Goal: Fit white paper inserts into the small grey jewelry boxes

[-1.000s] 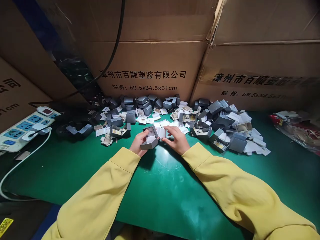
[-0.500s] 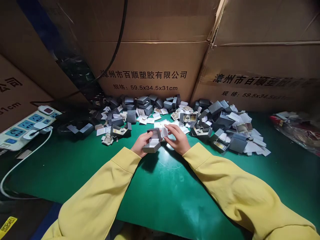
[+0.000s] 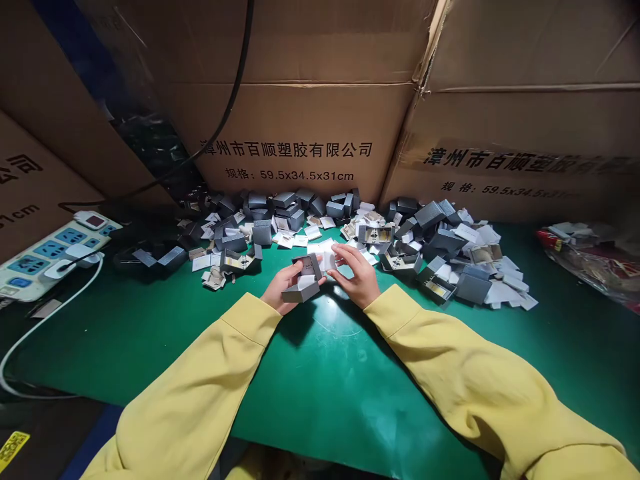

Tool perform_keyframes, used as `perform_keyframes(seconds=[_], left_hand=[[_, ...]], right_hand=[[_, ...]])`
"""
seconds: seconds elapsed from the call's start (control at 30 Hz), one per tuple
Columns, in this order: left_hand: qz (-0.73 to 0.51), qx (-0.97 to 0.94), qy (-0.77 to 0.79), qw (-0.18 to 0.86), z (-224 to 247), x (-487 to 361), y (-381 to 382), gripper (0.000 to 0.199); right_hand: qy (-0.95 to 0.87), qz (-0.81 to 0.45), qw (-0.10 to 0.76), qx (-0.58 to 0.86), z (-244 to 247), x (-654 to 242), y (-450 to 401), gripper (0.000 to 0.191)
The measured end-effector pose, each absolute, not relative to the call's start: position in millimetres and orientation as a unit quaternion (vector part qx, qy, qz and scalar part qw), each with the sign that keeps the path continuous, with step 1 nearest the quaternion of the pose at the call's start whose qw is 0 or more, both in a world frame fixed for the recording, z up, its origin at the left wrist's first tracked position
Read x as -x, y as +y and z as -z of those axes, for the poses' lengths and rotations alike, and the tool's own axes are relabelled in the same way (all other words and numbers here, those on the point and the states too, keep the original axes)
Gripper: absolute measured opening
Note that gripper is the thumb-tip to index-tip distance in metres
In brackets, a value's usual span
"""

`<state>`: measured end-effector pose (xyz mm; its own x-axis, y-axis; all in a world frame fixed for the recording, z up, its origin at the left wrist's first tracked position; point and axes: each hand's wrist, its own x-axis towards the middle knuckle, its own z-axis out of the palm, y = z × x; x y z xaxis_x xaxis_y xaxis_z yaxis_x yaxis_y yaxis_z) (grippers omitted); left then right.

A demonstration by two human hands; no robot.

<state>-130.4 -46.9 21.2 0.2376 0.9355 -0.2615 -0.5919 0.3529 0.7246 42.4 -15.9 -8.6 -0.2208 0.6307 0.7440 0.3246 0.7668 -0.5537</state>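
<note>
Near the middle of the green table, my left hand (image 3: pixel 283 288) grips a small grey box (image 3: pixel 301 289) whose lid stands open, showing a dark inner face with faint lettering. To its right, my right hand (image 3: pixel 357 275) pinches a small white piece (image 3: pixel 329 261) between thumb and fingers, close beside the open lid. Whether the white piece touches the box is too small to tell. Behind both hands lie loose white cards (image 3: pixel 313 233) on the table.
Piles of grey boxes and white pieces (image 3: pixel 473 285) line the back of the green table (image 3: pixel 310 387). Large cardboard cartons (image 3: pixel 300 113) stand behind. At the left is a power strip (image 3: pixel 53 250) with a white cable; a plastic bag (image 3: pixel 590 260) lies far right.
The grey box has tilted and turned slightly in my left hand, so its white inside shows less. My right hand has shifted only slightly with the white piece.
</note>
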Motion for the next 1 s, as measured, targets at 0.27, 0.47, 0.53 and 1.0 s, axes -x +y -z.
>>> perform_keyframes(seconds=[0.27, 0.47, 0.53, 1.0], left_hand=[[-0.485, -0.293, 0.334, 0.753, -15, 130, -48, 0.038], [-0.482, -0.284, 0.342, 0.754, -15, 125, -51, 0.038], [-0.486, -0.281, 0.347, 0.752, -15, 124, -51, 0.036], [-0.474, -0.329, 0.421, 0.700, -16, 135, -44, 0.043]], right_hand=[[-0.713, -0.196, 0.596, 0.314, 10, -41, -17, 0.040], [-0.663, -0.230, 0.617, 0.356, 12, -39, -15, 0.031], [-0.664, -0.236, 0.609, 0.364, 12, -38, -14, 0.027], [-0.726, -0.238, 0.519, 0.383, 6, -41, -13, 0.012]])
